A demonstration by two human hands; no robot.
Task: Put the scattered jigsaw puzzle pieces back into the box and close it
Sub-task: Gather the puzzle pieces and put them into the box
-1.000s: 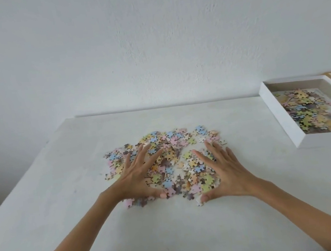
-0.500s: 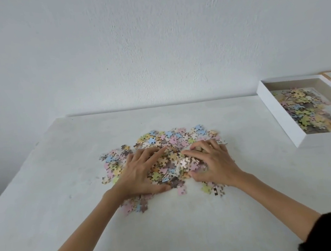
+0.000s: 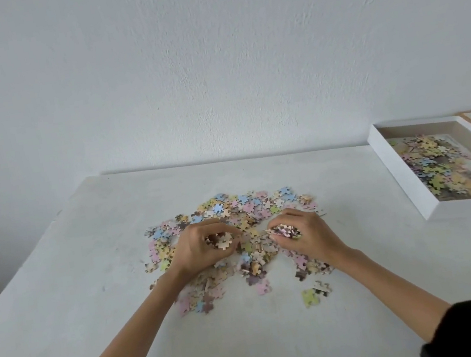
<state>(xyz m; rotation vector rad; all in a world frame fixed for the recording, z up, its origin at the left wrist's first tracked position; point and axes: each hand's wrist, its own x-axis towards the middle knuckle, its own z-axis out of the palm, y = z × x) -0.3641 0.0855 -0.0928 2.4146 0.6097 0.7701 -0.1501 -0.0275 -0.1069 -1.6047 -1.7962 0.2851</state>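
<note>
Both hands' grips [image 3: 204, 245] [image 3: 307, 235] curled, knuckles up

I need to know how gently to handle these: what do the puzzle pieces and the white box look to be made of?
Puzzle pieces: probably thin printed cardboard, matte pastel faces with brownish backs showing.
White box: likely rigid paperboard, smooth matte white; its straight thick walls suggest so, though wood or plastic cannot be excluded.
</note>
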